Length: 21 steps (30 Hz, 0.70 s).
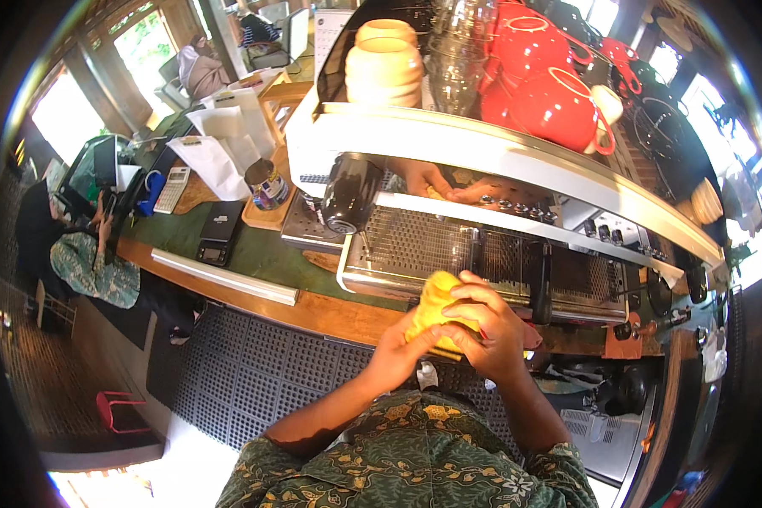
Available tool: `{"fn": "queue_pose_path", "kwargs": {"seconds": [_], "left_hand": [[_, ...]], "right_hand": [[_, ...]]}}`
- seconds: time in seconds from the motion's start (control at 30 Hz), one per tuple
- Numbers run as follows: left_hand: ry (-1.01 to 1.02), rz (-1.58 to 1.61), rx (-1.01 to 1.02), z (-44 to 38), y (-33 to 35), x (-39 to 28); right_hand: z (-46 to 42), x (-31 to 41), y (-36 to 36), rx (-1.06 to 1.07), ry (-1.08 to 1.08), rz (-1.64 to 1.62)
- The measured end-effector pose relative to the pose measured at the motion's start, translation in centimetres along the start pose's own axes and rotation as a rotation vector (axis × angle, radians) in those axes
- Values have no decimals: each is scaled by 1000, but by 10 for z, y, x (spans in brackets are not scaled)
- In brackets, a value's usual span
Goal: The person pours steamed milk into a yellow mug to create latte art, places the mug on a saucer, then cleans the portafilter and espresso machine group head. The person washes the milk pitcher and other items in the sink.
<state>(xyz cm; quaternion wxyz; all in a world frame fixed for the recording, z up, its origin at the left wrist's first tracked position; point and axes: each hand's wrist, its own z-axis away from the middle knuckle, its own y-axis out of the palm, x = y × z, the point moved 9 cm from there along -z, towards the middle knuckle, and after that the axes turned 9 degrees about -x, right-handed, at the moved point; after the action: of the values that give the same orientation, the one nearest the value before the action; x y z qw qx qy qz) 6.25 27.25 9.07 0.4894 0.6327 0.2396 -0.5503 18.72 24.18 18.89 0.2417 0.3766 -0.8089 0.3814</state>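
In front of my body, both hands hold a bunched yellow cloth (pixel 439 298). My left hand (pixel 397 352) grips it from the left, its thumb laid across the folds. On the other side my right hand (pixel 496 333) has its fingers curled over the cloth's top and side. A bit of red shows between the cloth and the right hand; I cannot tell what it is. Just beyond the hands stands an espresso machine (pixel 419 244) with a perforated metal drip tray. A black portafilter handle (pixel 541 286) juts out toward me on the right.
Red cups (pixel 555 105), cream cups (pixel 384 73) and clear glasses (pixel 454 63) are stacked on the machine. Left on the counter are a black scale (pixel 220 232), a tin can (pixel 268 184) and a calculator (pixel 173 189). A person (pixel 95 267) stands at the left.
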Motion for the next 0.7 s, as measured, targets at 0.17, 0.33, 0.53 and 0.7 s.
{"fn": "queue_pose_path", "kwargs": {"seconds": [0.17,0.33,0.53,0.7], "left_hand": [[-59,348,-159,-59,-26,-2],[496,-864,-588,-37,-51,-40],[405,-782,-537,35,-74,5],[75,-797,-397,71,-99,68]], "right_hand": [[-8,6,19,101,-116,142],[-13,-7,48,278,-92,157],[-24,-37,85,512,-129,496],[-24,-52,119,630,-70,554]]}}
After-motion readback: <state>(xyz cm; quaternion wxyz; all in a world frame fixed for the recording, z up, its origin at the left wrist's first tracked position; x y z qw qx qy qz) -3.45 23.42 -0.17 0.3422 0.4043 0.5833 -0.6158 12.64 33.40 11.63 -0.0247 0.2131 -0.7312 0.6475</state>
